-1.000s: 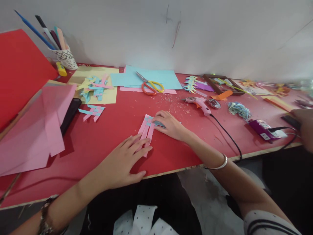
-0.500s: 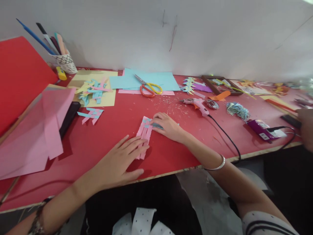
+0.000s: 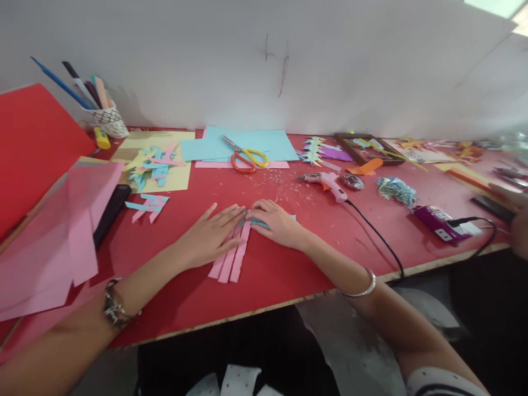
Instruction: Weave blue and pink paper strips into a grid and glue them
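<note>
Pink paper strips [image 3: 226, 268] lie side by side on the red table, fanning toward its front edge. My left hand [image 3: 210, 236] rests over their upper part with fingers stretched out, the tips at the top of the strips. From the right, my right hand [image 3: 278, 224] has its fingers curled down on a blue paper strip [image 3: 260, 222], whose far end pokes out beyond the knuckles. Both sets of fingertips nearly meet, so the crossing of blue and pink is mostly hidden.
Scissors [image 3: 245, 157] lie on blue sheets [image 3: 284, 144] at the back. A pink glue gun [image 3: 330, 184] with a black cord is to the right. Woven scraps [image 3: 148, 205] and pink sheets [image 3: 45, 242] are at left. Another person's hand [image 3: 517, 214] shows at far right.
My left hand has moved up along the pink strips to their top, uncovering the lower ends. My right hand stays at the blue strip. The camera view has shifted slightly.
</note>
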`<state>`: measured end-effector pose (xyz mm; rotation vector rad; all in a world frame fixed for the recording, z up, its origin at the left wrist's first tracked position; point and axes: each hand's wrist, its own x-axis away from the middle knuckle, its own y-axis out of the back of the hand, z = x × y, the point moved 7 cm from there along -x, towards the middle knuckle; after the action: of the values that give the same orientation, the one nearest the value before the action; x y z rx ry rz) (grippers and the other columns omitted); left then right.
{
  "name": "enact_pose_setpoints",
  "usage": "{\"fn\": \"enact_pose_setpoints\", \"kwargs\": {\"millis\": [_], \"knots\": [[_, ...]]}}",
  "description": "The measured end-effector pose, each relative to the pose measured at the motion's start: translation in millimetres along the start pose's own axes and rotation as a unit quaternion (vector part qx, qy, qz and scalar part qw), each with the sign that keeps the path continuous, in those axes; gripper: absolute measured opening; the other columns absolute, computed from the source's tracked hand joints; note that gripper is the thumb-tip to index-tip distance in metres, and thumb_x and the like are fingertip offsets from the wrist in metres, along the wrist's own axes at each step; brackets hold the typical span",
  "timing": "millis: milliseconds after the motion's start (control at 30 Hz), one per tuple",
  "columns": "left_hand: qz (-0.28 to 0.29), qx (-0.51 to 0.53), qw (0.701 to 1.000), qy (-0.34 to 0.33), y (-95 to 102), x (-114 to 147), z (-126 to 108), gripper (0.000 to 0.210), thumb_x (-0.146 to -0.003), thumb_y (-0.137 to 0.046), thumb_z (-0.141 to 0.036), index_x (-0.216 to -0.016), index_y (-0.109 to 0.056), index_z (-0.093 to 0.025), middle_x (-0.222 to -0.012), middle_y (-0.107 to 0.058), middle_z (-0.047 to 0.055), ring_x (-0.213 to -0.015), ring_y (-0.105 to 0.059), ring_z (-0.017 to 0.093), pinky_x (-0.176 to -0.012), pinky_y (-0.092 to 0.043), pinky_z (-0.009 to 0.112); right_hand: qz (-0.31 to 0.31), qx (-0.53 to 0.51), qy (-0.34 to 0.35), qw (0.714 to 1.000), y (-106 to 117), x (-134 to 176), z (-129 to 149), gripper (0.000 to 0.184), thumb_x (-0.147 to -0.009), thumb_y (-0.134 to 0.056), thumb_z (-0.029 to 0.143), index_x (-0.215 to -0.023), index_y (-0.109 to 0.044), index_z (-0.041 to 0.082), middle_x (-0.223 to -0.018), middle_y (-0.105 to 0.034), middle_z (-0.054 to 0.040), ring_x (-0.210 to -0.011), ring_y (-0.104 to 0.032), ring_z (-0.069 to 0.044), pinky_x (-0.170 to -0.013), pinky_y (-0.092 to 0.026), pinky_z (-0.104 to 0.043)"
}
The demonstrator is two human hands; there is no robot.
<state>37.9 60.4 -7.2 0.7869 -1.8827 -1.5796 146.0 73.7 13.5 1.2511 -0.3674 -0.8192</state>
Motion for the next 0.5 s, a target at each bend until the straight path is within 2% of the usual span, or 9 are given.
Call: {"fn": "enact_pose_setpoints", "kwargs": {"millis": [67,200,367,433,500], "knots": [[0.010,0.000,1.000,-0.008,-1.6,0,-2,0.060,-0.090,-0.017,-0.051,-0.140,-0.021,-0.018,-0.145,-0.024,0.006,-0.135,-0.018,0.021,-0.109,-0.004,0.048,-0.017,-0.031,0.010,0.999,11,0,-3,0.021,-0.083,-0.049,0.022,-0.100,-0.059,0.015,-0.099,-0.055,-0.0105,-0.093,-0.052,-0.018,-0.085,-0.042,-0.033],[0.011,0.007,1.000,0.004,-2.9,5,-3,0.058,-0.090,-0.019,-0.047,-0.140,-0.020,-0.018,-0.145,-0.025,0.006,-0.134,-0.021,0.020,-0.108,-0.001,0.049,-0.114,-0.074,0.011,0.991,51,-1,-15,0.016,-0.080,-0.050,0.022,-0.092,-0.058,0.016,-0.096,-0.059,-0.0088,-0.094,-0.054,-0.017,-0.086,-0.041,-0.034],[-0.056,-0.011,0.996,0.062,-1.6,8,-9,0.054,-0.090,-0.024,-0.041,-0.137,-0.030,-0.014,-0.141,-0.035,0.011,-0.130,-0.030,0.025,-0.107,-0.007,0.053,-0.131,-0.051,-0.029,0.990,80,-4,-23,0.012,-0.079,-0.047,0.019,-0.081,-0.059,0.017,-0.086,-0.063,-0.0048,-0.082,-0.057,-0.015,-0.077,-0.043,-0.029],[-0.085,-0.010,0.994,0.075,1.7,8,-11,0.052,-0.088,-0.029,-0.039,-0.134,-0.035,-0.013,-0.137,-0.040,0.013,-0.127,-0.033,0.027,-0.106,-0.012,0.053,-0.140,-0.011,-0.094,0.986,91,0,-32,0.015,-0.080,-0.045,0.019,-0.079,-0.060,0.017,-0.083,-0.063,-0.0046,-0.078,-0.057,-0.015,-0.073,-0.043,-0.028],[-0.091,0.012,0.993,0.077,5.6,7,-10,0.051,-0.085,-0.035,-0.038,-0.130,-0.040,-0.013,-0.132,-0.045,0.015,-0.123,-0.036,0.028,-0.103,-0.023,0.050,-0.153,0.080,-0.227,0.959,104,13,-51,0.018,-0.081,-0.043,0.020,-0.077,-0.061,0.017,-0.079,-0.064,-0.0059,-0.074,-0.058,-0.017,-0.067,-0.042,-0.029]]}}
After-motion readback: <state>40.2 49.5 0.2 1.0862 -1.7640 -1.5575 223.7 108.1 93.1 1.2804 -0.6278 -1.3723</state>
